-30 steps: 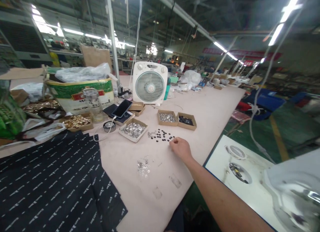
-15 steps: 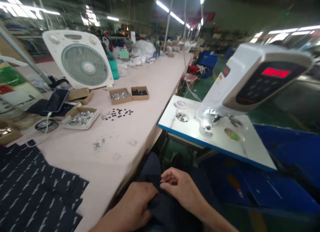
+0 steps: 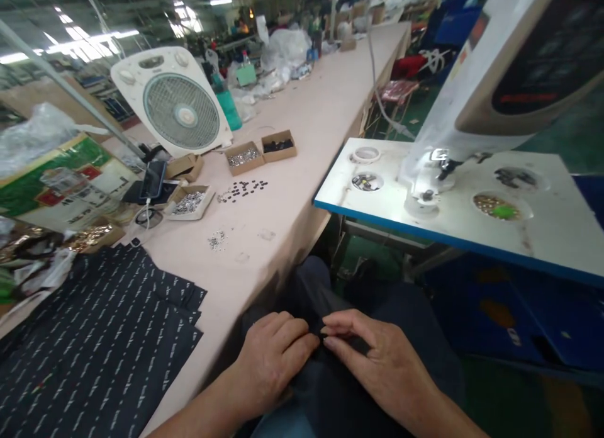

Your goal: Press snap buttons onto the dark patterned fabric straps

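Note:
Both hands rest in my lap on a piece of dark fabric [image 3: 340, 387]. My left hand [image 3: 271, 359] is curled, its fingertips pinching the cloth. My right hand [image 3: 377, 362] meets it fingertip to fingertip, also pinched on the fabric. A stack of dark printed fabric pieces [image 3: 89, 350] lies on the long table [image 3: 302, 148] to my left. Loose black studs [image 3: 243, 189] and small silver parts [image 3: 217, 240] are scattered on the tabletop beyond the hands.
A white press machine [image 3: 495, 79] stands on a white, blue-edged bench [image 3: 472, 218] to the right, with dishes of parts set into it. Small cardboard trays of studs [image 3: 259, 151], a phone [image 3: 153, 180], a white fan [image 3: 177, 107] and bags sit on the table.
A second ago my right hand reached to the black studs on the table. It has since come down to my lap, joining the left hand on the dark fabric; my view turned right and down.

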The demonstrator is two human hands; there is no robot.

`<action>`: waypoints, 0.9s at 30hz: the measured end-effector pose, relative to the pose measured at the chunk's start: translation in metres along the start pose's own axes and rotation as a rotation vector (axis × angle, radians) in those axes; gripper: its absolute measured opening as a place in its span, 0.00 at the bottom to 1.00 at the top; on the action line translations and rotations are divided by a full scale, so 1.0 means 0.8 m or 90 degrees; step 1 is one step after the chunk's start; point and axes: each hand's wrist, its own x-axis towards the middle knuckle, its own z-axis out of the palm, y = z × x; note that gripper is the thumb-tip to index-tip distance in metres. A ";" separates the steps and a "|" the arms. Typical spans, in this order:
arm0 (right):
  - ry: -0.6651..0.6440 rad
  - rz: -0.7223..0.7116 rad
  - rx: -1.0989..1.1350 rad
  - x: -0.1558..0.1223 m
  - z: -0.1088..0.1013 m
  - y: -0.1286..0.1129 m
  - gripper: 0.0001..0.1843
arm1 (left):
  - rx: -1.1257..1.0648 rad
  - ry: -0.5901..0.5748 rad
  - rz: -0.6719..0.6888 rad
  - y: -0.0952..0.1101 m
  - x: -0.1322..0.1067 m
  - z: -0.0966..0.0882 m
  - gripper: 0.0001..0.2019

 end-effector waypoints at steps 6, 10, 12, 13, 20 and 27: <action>0.032 0.014 0.031 0.002 -0.002 -0.004 0.14 | -0.018 0.023 0.029 -0.002 0.003 -0.007 0.13; 0.053 0.005 0.051 0.005 -0.003 -0.006 0.17 | -0.033 0.028 0.031 -0.004 0.006 -0.010 0.13; 0.056 0.002 0.051 0.007 -0.003 -0.006 0.18 | -0.045 0.026 0.032 -0.004 0.007 -0.011 0.13; 0.052 0.000 0.050 0.007 -0.003 -0.006 0.18 | -0.050 0.024 0.032 -0.005 0.008 -0.011 0.12; 0.040 -0.031 0.025 0.009 0.000 -0.005 0.20 | -0.064 0.020 0.029 -0.007 0.008 -0.015 0.11; 0.058 -0.106 -0.055 0.011 0.004 0.000 0.22 | -0.061 0.019 0.028 -0.010 0.005 -0.017 0.10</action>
